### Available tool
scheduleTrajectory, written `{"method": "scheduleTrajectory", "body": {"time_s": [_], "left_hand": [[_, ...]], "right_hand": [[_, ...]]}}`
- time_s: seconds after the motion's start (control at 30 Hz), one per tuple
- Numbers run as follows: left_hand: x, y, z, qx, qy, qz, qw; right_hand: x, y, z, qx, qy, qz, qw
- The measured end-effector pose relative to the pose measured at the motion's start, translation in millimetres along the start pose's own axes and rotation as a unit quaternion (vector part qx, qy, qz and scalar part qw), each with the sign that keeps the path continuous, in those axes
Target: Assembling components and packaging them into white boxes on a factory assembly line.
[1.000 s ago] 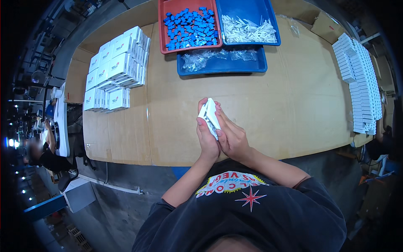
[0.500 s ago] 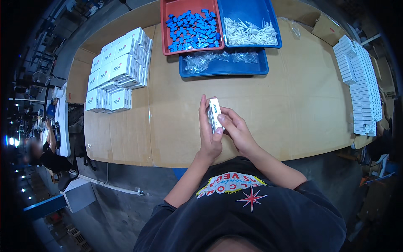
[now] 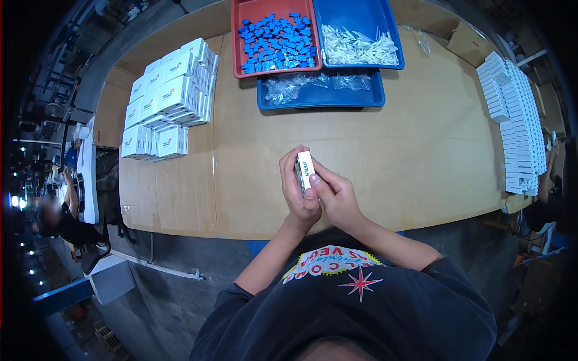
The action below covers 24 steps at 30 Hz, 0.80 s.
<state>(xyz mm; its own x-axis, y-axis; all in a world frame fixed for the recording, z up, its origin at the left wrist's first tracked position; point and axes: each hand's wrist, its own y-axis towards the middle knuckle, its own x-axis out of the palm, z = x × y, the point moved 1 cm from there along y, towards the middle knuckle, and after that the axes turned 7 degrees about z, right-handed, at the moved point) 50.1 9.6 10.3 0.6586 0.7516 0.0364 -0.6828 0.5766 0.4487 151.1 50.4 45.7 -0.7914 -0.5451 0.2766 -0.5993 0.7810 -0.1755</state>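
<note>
White and slim, the small carton (image 3: 306, 163) sits gripped between your two hands over the near tabletop (image 3: 373, 150). Your left hand (image 3: 294, 188) cups one side and your right hand (image 3: 338, 195) presses the other, both thumbs on it, probably to keep it steady. Small white boxes (image 3: 519, 132) stand in tight rows to your right, broader white cartons (image 3: 164, 99) to your left, seemingly stacked to save room. Ahead, the lower blue tray (image 3: 322, 103) holds clear plastic bags (image 3: 284, 90); beyond, the red tray (image 3: 237, 36) keeps blue pieces (image 3: 280, 43) apart from white pieces (image 3: 361, 49) in the upper blue tray (image 3: 355, 13), likely against mixing.
</note>
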Motion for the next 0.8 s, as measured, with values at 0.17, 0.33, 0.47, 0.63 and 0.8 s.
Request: {"method": "scheduleTrajectory", "body": {"time_s": [0.17,0.33,0.47,0.63,0.8], "left_hand": [[1,-2,1,-0.010,-0.020,-0.002,1.000],[1,-4,0,-0.022,-0.039,-0.006,0.999],[3,-7,1,-0.030,-0.051,-0.002,0.998],[0,-12,4,-0.106,-0.072,-0.010,0.992],[1,-6,-4,-0.119,-0.058,-0.030,0.991]], "right_hand": [[-1,-2,3,-0.020,-0.005,0.002,1.000],[-3,-2,5,-0.053,-0.033,-0.002,0.998],[-2,-6,3,-0.058,-0.073,0.005,0.996],[-1,-6,0,-0.046,-0.075,0.006,0.996],[-12,11,8,-0.055,-0.104,-0.002,0.993]]}}
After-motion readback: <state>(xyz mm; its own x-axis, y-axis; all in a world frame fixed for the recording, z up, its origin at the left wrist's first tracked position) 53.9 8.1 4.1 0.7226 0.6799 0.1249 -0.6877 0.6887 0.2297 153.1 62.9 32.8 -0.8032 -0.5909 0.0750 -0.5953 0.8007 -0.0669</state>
